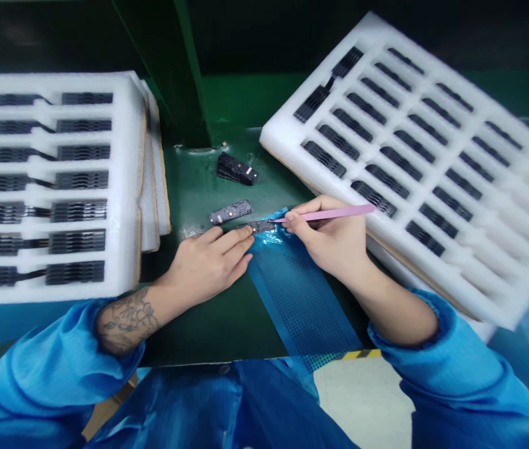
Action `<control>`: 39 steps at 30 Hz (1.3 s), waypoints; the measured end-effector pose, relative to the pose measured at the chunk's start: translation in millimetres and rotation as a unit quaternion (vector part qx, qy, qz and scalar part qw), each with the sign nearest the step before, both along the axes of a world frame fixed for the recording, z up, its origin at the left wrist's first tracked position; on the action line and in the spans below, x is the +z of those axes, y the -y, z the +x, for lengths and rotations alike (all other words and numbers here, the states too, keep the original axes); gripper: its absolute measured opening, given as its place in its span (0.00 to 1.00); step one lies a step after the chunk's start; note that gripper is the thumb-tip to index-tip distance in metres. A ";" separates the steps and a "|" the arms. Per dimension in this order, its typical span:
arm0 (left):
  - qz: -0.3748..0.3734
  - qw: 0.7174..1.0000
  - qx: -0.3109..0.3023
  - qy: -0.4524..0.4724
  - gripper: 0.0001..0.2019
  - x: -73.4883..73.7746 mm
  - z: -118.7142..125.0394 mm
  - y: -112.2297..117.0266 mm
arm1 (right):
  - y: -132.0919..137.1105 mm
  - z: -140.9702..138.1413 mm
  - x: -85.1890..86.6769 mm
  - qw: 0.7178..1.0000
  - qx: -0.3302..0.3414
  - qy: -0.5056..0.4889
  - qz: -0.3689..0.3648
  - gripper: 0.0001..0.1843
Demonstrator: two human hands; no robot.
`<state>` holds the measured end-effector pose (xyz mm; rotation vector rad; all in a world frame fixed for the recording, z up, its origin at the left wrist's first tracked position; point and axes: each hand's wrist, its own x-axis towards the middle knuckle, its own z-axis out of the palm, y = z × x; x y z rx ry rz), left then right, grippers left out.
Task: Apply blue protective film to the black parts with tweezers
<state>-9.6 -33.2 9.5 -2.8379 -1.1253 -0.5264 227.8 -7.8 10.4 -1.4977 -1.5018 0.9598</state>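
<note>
My left hand [206,262] is closed, fingers together, with the fingertips pressing the left end of a slim black electronic part [265,227] on the table. My right hand [337,243] pinches pink tweezers [334,213], whose tip meets the right end of that part. Under the part lies the top of a blue perforated strip sheet [299,293], shiny and creased there. Just behind my left fingers rests a similar black part [231,212]. Farther back sits a small fanned stack of black parts [236,169].
At the left stand stacked white foam trays [126,137] with black parts in their slots. Another foam tray [287,134] lies angled at the right, its slots partly filled. A green post [171,68] rises behind the green table [189,187]. Yellow-black tape [360,354] marks the front edge.
</note>
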 end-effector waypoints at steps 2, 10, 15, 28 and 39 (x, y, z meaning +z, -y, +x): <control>-0.002 1.000 -0.001 0.000 0.14 0.1 0.7 0.0 | 0.3 -0.1 -0.7 1.000 0.004 -0.002 0.000 0.10; 0.002 1.000 0.001 0.005 0.14 1.3 0.4 0.4 | 1.5 0.1 -2.2 1.000 0.003 0.002 0.001 0.10; 0.000 1.000 0.005 0.005 0.13 1.4 1.0 0.1 | 1.1 0.2 -2.1 1.000 0.002 0.005 0.001 0.11; -0.012 1.000 0.005 0.014 0.13 0.5 0.9 0.2 | 1.4 -0.6 -0.8 1.000 0.001 0.006 0.004 0.11; -0.017 1.000 0.008 0.010 0.13 0.5 0.3 0.2 | 0.3 -1.0 -1.5 1.000 0.000 -0.004 -0.001 0.12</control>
